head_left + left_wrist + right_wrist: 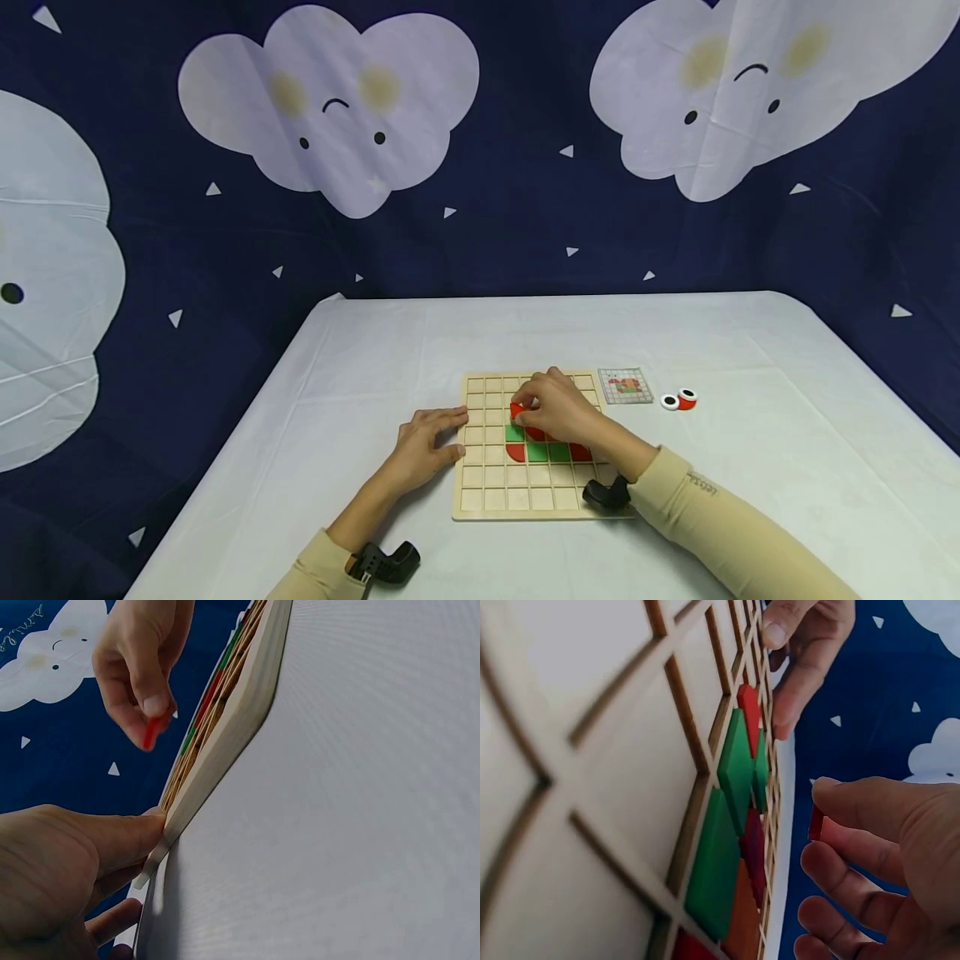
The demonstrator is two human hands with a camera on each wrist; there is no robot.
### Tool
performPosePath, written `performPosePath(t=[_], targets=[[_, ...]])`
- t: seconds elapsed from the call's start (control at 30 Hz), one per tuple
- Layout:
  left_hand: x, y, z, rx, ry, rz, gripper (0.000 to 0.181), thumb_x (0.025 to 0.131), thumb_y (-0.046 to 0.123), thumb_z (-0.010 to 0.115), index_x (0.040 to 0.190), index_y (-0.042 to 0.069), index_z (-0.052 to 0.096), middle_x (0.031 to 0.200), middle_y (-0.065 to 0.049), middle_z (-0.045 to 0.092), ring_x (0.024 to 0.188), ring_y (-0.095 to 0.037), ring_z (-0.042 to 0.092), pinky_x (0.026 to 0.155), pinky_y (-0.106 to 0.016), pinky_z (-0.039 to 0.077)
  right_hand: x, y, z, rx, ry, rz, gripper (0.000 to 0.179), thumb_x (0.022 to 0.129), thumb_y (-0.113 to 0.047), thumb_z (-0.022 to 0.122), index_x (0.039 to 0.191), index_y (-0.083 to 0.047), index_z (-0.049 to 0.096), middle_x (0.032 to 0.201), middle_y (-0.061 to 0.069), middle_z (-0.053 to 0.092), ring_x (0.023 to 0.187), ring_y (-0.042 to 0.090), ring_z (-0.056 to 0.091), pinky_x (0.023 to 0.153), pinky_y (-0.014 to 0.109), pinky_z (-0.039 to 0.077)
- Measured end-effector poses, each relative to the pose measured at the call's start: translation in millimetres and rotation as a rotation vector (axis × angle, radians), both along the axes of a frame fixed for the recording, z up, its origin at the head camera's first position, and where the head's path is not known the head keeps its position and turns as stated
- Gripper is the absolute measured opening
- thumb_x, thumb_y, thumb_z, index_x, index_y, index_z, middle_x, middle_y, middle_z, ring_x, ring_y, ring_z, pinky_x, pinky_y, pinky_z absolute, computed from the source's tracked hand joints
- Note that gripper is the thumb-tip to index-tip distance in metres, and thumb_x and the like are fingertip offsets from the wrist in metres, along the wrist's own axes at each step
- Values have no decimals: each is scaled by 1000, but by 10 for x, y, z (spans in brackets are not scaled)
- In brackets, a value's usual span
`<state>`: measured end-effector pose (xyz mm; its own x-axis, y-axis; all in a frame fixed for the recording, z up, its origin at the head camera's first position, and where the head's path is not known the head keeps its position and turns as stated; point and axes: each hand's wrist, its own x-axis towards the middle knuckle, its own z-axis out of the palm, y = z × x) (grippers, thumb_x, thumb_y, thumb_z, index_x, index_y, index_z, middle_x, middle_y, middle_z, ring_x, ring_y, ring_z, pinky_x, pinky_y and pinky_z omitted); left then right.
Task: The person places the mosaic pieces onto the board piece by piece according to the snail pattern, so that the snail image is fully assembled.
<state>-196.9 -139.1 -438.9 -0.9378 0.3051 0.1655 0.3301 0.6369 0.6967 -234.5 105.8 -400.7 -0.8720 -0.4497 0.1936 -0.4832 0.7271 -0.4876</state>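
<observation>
My right hand (pixel 558 407) pinches a small red tile (pixel 817 823) between thumb and fingertips, above the wooden grid board (pixel 480 500). In the left wrist view the same tile (pixel 150 733) stands edge-on in the fingertips. My left hand (pixel 425 446) rests at the board's left edge, its thumb (pixel 139 836) against the wooden side and its fingers extended. Set in the grid's middle squares are several green tiles (pixel 537 452), a rounded red tile (pixel 515 452) at left and another red tile (pixel 580 452) at right. An orange tile (pixel 741 915) shows close up, partly covered by a green one.
Right of the board lies a card (pixel 626 386) with a small coloured picture on a grid. Beyond it are two round white pieces with black dots (pixel 669 402) and a red piece (pixel 687 406). A white cloth covers the table (pixel 390 350); a dark blue cloud-patterned curtain hangs behind.
</observation>
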Motion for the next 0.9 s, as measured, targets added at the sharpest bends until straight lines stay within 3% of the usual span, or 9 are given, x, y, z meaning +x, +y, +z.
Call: performPosePath(t=[0.37, 0.9], targets=[[-2, 1, 9, -1, 0, -2, 46, 81, 13, 71, 126, 9, 61, 137, 2, 56, 125, -26, 43, 99, -50, 23, -122, -108, -44, 80, -10, -9, 18, 77, -25, 77, 93, -17, 75, 85, -4, 64, 79, 14, 44, 78, 33, 36], [7, 0, 12, 4, 1, 0, 45, 82, 13, 70, 125, 9, 62, 137, 2, 56, 125, -26, 43, 99, -51, 22, -146, -100, -87, 114, -17, 15, 18, 77, -28, 77, 91, -18, 75, 84, -4, 62, 78, 13, 44, 75, 32, 37]])
